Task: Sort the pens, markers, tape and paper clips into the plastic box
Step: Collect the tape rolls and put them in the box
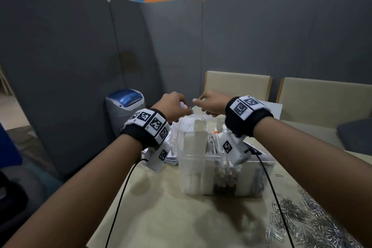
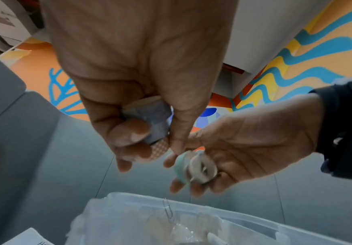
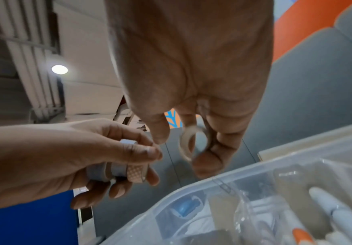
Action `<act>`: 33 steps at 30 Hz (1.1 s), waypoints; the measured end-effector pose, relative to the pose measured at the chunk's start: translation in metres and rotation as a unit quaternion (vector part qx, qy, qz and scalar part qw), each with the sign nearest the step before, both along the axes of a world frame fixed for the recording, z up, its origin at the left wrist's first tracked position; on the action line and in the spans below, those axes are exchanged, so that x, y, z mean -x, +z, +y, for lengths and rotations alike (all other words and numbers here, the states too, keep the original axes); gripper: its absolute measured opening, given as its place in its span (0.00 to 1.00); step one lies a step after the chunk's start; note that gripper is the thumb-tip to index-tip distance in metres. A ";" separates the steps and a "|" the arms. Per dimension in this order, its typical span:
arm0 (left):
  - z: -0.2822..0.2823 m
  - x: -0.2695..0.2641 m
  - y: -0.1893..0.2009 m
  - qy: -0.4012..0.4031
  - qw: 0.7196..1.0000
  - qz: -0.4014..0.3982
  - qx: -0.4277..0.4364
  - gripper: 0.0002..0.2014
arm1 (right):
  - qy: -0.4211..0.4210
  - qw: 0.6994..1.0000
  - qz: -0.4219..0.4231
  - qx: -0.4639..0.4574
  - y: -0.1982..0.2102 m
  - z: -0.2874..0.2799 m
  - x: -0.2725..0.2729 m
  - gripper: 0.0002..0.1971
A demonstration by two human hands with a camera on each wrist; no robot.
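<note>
Both hands' grips hide their loads overhead; wrist views show left hand (image 2: 141, 92) curled round stacked tape rolls (image 2: 149, 122), right hand (image 3: 193, 82) pinching one roll (image 3: 188, 144).

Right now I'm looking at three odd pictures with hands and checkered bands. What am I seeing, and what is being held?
There is no machine here, only a person with a camera on the head and one strapped to each wrist; the checkered bands are markers on those straps. The wide picture comes from the head, the two close ones look along each hand. The left hand grips a stack of small tape rolls. The right hand holds another small tape roll. Both hover over a clear plastic box with markers inside. It stands on a beige table, where loose paper clips lie at the near right.
</note>
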State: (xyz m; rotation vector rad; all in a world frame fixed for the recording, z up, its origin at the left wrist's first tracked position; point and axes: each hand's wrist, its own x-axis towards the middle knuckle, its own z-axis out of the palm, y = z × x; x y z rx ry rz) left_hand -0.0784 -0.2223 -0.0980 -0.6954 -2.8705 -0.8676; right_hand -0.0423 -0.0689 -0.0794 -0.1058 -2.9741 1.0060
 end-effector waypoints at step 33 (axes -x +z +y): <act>0.300 -0.215 -0.020 -0.494 0.864 0.006 0.095 0.19 | -0.354 0.931 -0.071 0.053 -0.067 0.325 -0.346 0.09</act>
